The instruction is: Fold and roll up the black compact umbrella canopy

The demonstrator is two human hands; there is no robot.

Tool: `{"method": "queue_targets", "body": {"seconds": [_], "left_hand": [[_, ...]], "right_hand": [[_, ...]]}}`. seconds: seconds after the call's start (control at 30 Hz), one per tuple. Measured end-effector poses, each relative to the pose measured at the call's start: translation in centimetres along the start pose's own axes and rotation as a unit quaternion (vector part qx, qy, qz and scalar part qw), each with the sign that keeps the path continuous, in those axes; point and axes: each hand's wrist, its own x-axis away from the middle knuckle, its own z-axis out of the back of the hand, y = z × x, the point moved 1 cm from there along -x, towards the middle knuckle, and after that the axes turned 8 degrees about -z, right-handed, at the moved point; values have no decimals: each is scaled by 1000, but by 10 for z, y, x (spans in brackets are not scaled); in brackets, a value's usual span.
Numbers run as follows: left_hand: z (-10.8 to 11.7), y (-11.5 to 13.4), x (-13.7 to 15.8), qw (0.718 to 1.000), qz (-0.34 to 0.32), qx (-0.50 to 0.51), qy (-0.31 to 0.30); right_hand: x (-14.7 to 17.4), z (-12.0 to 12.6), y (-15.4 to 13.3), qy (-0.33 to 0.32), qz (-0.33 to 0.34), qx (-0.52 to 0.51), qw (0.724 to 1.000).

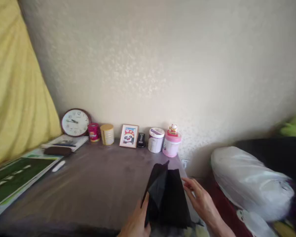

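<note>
A black folded cloth-like piece [175, 200], perhaps a bag, is at the table's front right edge, with a raised flap on its left part. My left hand [138, 219] grips its left side, thumb on the near face and the other fingers partly hidden. Just beyond the right edge, my right hand [199, 199] has its fingers loosely bent and apart, with nothing seen in them. Whether its fingertips touch the black material I cannot tell.
Along the wall stand a clock [76, 122], a red can [94, 132], a yellow tin [107, 135], a picture frame [129, 136], a white tub [156, 141] and a pink-lidded tub [172, 144]. A green board [17, 177] lies left; a stuffed white bag [249, 181] sits right.
</note>
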Motion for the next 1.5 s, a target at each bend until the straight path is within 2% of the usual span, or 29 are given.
{"method": "queue_targets", "body": {"seconds": [0.13,0.27,0.53,0.8,0.93,1.07,1.17,1.23,1.33,1.4,1.5], "left_hand": [[2,5,0,999,27,-36,-28],[4,6,2,997,36,-58,-40],[6,15,1,991,32,-106,-71],[1,12,-1,985,29,-142,-89],[-9,6,-2,988,20,-142,-61],[-17,-4,-2,990,14,-134,-39],[-14,-14,2,994,-12,-108,-12],[-8,-18,6,993,-31,-106,29],[3,-19,9,980,-65,-135,132],[7,-16,6,971,-102,-138,166],[2,-11,-3,976,-145,-113,119]], "right_hand": [[-27,-19,-32,-60,45,63,995],[-41,-36,-45,-99,65,105,987],[-58,-46,-46,-62,22,60,996],[-67,-108,-59,-51,24,26,998],[-63,-128,-54,-37,36,47,998],[-60,-136,-48,-31,59,62,996],[-59,-140,-46,-26,69,66,995],[-59,-142,-46,-23,69,67,995],[-60,-144,-46,-20,71,72,995],[-60,-144,-47,-22,74,76,994],[-60,-142,-49,-28,79,81,993]]}}
